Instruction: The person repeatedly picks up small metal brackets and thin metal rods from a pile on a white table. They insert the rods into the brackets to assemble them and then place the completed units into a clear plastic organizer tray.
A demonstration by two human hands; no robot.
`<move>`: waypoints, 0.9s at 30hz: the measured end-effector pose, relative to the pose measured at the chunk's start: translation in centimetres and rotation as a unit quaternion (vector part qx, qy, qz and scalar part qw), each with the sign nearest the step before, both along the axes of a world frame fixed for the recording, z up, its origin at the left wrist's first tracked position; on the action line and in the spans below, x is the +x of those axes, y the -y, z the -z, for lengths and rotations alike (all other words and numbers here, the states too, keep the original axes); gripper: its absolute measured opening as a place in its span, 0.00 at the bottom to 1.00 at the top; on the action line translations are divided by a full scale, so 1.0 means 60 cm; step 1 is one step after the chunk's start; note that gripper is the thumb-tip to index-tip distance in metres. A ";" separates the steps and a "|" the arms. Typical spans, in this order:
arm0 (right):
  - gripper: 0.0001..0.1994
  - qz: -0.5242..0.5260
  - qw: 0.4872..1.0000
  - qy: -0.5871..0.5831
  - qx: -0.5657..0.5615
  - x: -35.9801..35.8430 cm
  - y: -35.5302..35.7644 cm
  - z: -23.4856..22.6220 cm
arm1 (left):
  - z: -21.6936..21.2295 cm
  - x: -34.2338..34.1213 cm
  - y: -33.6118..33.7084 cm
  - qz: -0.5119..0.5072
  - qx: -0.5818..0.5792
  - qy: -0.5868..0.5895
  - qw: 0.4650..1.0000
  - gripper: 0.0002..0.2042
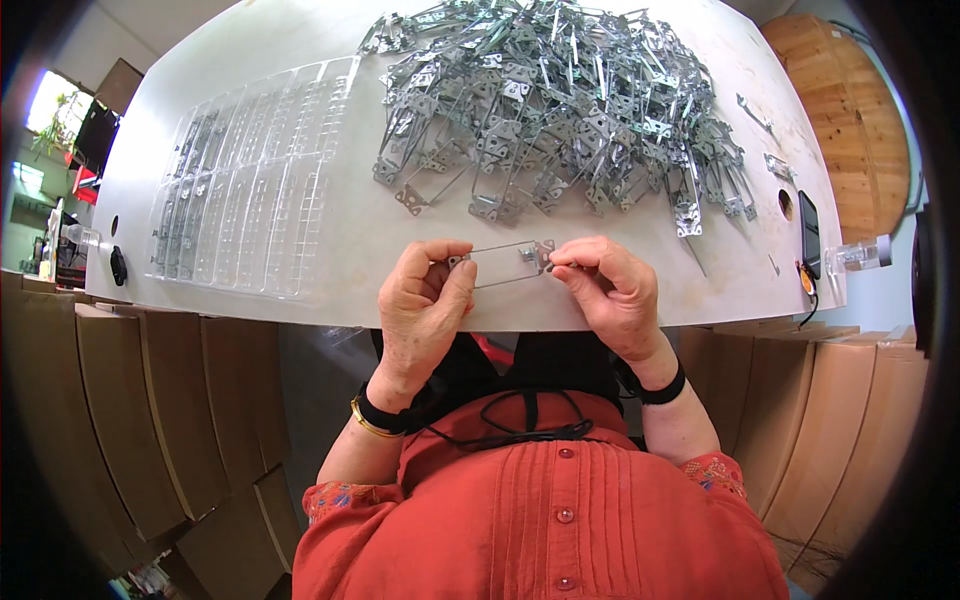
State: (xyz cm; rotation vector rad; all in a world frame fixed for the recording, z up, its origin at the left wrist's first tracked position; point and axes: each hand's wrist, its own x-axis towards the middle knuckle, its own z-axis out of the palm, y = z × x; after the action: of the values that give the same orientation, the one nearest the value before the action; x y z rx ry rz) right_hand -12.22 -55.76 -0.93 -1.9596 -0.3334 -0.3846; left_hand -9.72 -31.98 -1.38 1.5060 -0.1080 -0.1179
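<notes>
Just above the table's near edge, both my hands hold one metal wire bracket [530, 256], stretched sideways between them. It has two long thin wires and a small metal plate at the right. My left hand [425, 300] pinches its left end between thumb and forefinger, covering part of it. At the plate end, the fingertips of my right hand [615, 295] are closed on it. Beyond my hands lies a large tangled pile of similar metal brackets [540, 110]. To the left is a clear plastic tray [255, 190] with long compartments; metal parts lie in its leftmost rows.
On the white table's [340, 270] right side are a few loose metal parts [780, 167], a phone [810, 235] and a clear bottle [865, 253]. A small black object [118, 265] sits at the left edge. Cardboard boxes [150, 400] stand below on both sides.
</notes>
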 end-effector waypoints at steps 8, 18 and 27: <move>0.10 0.024 0.999 0.030 -0.031 0.003 -0.004 -0.010 | -0.001 -0.001 0.000 -0.002 0.011 0.006 1.000 0.08; 0.09 0.029 0.999 0.018 0.017 0.002 -0.006 0.009 | -0.003 0.000 -0.001 0.000 0.023 0.002 1.000 0.08; 0.12 0.030 0.997 0.062 -0.045 0.004 -0.003 0.004 | -0.003 0.000 -0.001 -0.002 0.025 -0.002 1.000 0.07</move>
State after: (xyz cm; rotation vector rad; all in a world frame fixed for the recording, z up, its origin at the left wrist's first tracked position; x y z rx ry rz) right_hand -11.96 -55.60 -1.17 -2.0421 -0.3770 -0.5397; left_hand -9.70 -31.92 -1.18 1.5552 -0.1007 -0.1210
